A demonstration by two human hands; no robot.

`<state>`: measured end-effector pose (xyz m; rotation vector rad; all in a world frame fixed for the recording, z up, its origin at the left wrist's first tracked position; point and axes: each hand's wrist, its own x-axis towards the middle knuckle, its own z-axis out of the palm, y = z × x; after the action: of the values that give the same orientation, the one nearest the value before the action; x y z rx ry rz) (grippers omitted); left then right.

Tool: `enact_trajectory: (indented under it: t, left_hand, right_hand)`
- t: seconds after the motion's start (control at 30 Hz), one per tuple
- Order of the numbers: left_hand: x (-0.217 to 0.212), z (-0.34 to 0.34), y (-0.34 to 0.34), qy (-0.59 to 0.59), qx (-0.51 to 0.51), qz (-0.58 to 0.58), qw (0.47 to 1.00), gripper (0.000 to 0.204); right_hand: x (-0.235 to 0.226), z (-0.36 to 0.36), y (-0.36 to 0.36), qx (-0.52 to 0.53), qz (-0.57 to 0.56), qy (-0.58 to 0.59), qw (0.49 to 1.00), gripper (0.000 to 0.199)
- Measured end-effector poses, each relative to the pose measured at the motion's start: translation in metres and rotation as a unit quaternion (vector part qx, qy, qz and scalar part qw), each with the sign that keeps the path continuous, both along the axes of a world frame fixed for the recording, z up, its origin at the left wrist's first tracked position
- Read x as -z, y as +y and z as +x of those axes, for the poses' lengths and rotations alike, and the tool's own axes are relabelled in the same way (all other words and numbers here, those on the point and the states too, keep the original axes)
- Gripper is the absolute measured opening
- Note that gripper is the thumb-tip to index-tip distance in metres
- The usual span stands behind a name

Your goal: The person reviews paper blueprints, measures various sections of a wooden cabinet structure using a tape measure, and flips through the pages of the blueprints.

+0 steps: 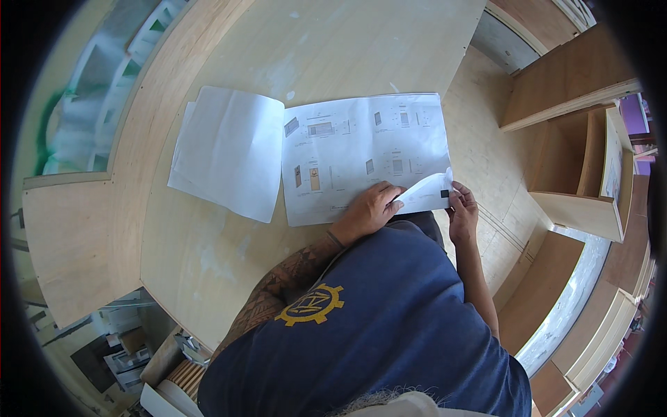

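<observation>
An open packet of drawing sheets lies on a pale wooden worktop, with small furniture drawings printed on its right side. The left stack of pages is turned over, showing blank white backs. At the packet's lower right, a page corner is lifted and curled upward. My right hand pinches that corner between thumb and fingers. My left hand lies over the lower edge of the sheets, its fingers curled and closed at the left end of the curl.
The worktop has whitish smears and a raised wooden border on the left. To the right, beyond the worktop edge, stand an open wooden cabinet box and other plywood panels. Slatted wood sits at the lower left.
</observation>
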<state>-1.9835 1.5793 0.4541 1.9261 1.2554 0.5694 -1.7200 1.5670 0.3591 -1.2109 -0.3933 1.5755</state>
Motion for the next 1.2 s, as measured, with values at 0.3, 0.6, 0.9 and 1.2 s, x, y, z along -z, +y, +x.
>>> enact_trajectory:
  t: [0.3,0.6,0.9,1.2]
  left_hand:
    - [0.0,-0.003,0.002,-0.006,0.008,0.011,1.0,0.025]
    - [0.0,-0.005,0.002,-0.018,0.007,0.03,0.999,0.025]
    - [0.014,-0.012,-0.001,-0.043,0.001,0.001,0.999,0.037]
    - [-0.072,-0.022,0.002,-0.244,-0.124,0.019,0.962,0.031]
  right_hand:
    - [0.003,-0.001,0.002,0.003,0.014,-0.006,1.0,0.034]
    - [0.006,-0.003,0.002,0.04,-0.015,-0.016,0.999,0.035]
    - [0.028,0.006,0.016,-0.007,-0.096,0.011,0.995,0.029]
    - [0.01,0.019,0.058,-0.148,-0.03,0.001,0.989,0.039]
